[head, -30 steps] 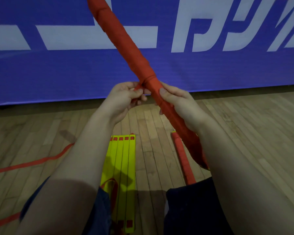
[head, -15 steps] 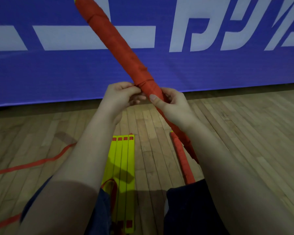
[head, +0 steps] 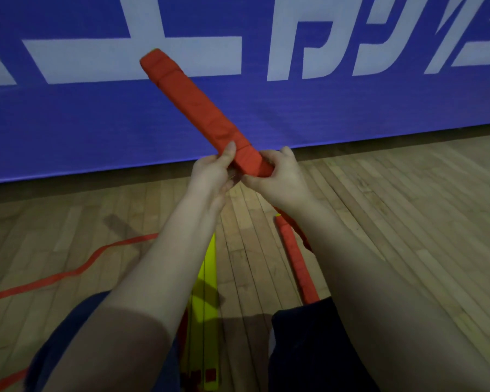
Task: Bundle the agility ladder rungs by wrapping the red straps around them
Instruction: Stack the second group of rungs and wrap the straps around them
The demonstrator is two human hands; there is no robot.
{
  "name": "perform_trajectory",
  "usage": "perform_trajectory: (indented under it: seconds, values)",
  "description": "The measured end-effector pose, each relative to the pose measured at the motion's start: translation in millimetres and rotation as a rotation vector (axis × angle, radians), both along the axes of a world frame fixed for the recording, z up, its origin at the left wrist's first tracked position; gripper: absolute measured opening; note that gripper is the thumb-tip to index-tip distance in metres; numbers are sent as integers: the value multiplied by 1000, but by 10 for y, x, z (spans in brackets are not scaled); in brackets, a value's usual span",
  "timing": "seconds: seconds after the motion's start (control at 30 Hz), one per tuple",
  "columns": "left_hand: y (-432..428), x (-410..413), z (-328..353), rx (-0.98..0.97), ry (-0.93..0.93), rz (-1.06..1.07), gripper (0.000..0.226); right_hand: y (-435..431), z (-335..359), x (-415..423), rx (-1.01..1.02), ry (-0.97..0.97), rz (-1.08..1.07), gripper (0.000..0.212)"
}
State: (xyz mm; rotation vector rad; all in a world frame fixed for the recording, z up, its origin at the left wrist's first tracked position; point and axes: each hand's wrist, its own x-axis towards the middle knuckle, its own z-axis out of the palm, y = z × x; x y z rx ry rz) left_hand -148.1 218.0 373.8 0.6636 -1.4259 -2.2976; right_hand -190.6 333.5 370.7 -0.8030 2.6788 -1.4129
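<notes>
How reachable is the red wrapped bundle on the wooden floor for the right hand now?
Probably not yet: the right hand grips the raised red strap-wrapped bundle. The red floor bundle lies exposed beside that forearm, so letting go should suffice.

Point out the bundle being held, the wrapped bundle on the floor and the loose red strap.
held bundle (head: 198, 108): head view, wrapped mid-length.
floor bundle (head: 296, 264): head view, middle.
loose red strap (head: 48, 280): head view, flat stretch.

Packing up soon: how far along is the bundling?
Done: one wrapped bundle lies on the floor. In hand: left hand and right hand grip a second bundle near its lower end. Remaining: yellow rungs and a loose red strap lie on the floor.
</notes>
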Motion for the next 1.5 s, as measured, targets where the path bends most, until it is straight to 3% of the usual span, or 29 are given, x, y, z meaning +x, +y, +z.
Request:
perform_trajectory:
  seconds: [0.07,0.13,0.23,0.33,0.4,0.57,0.77,0.83,1.07,1.17,1.5]
  values:
    - [45,-85,-42,0,30,-27,19,45,56,-101,-100,-230,13,50]
    - [136,-171,-80,16,50,-89,24,93,126,-193,-251,-472,4,43]
    - [297,-326,-138,30,24,-160,27,231,135,-381,-287,-557,-7,26]
    - [460,-551,-215,17,-34,-248,12,479,69,-633,-164,-632,-3,30]
    - [610,-717,-321,5,-90,-315,15,670,-22,-792,-112,-660,-49,32]
    - [956,-1027,-819,-36,-277,-492,20,1053,-542,-991,-62,-759,-148,11]
    - [1214,-1231,-1554,-105,-519,-647,22,1348,-1421,-1160,-16,-900,-249,32]
    - [1293,-1311,-1824,-139,-608,-644,11,1410,-1720,-1207,-8,-934,-292,43]
    - [1482,-1586,-2651,-97,-771,-570,39,1540,-2490,-1363,-22,-1027,-403,56]
    - [1591,-1663,-2913,-52,-804,-557,40,1608,-2761,-1431,20,-1030,-430,60]
    - [1902,-1740,-3553,116,-913,-453,27,1744,-3361,-1497,209,-997,-488,42]
